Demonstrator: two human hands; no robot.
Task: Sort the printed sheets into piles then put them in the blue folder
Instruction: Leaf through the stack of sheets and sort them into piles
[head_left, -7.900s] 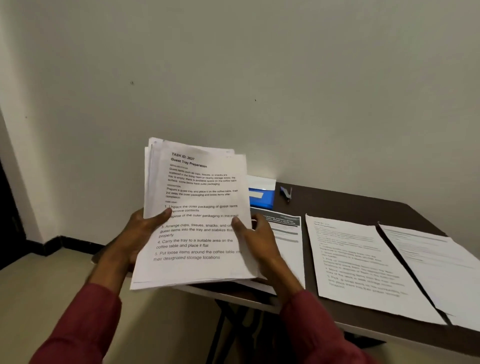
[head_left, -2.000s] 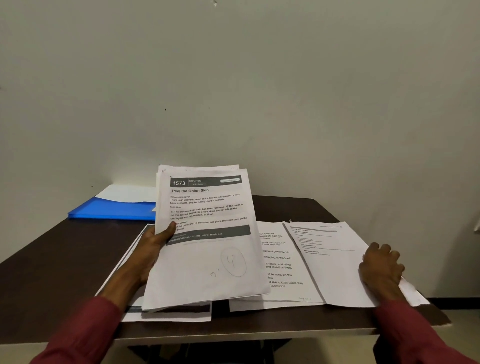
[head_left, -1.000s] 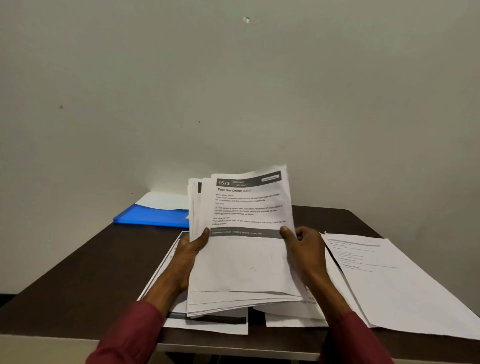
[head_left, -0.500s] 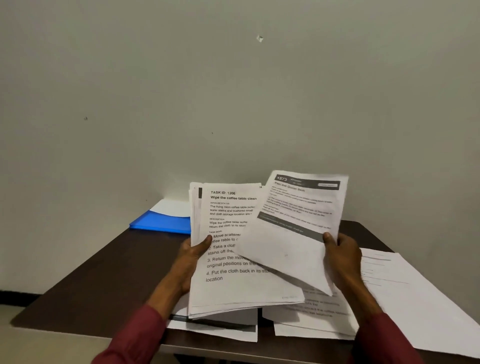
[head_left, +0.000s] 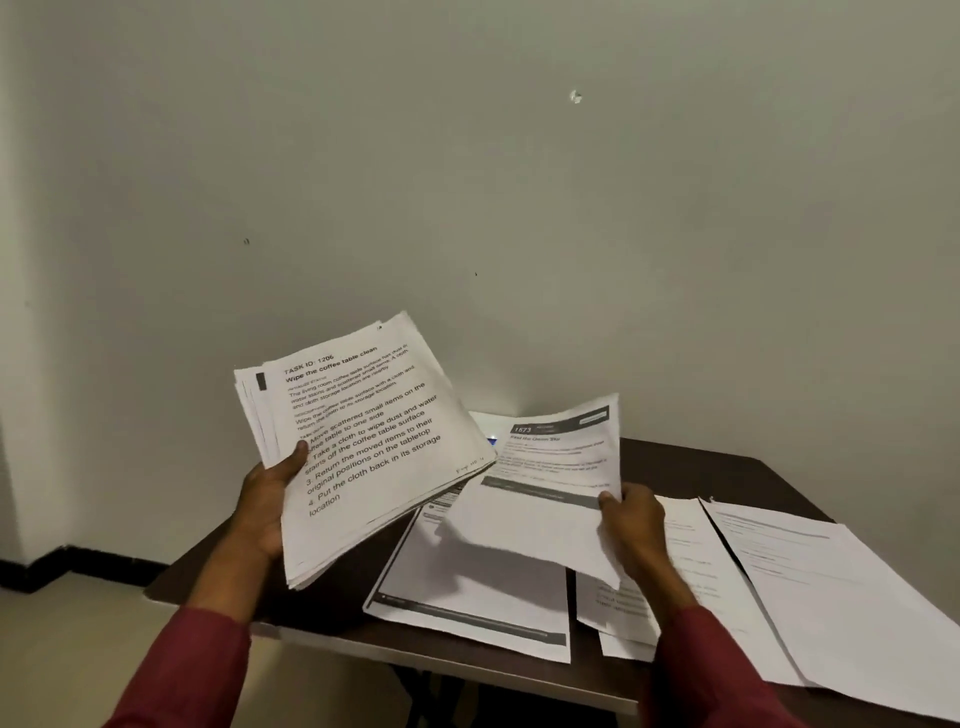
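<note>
Fingers (head_left: 608, 501) of the right hand (head_left: 634, 525) pinch one sheet (head_left: 540, 499) over its likely pile (head_left: 467, 587) at lower centre, while the left hand (head_left: 265, 499) grips the stack (head_left: 358, 441).

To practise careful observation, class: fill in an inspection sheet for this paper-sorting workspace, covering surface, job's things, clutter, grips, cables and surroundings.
Surface: dark table, three piles on it.
Job's things: stack topped "Wipe the coffee table clean"; single sheet numbered 1573; left pile, middle pile, right pile; blue folder mostly hidden.
Clutter: nothing seen.
Grips: left hand holds the stack; right hand pinches the single sheet over the left pile.
Cables: nothing seen.
Surroundings: plain wall, dark skirting.
</note>
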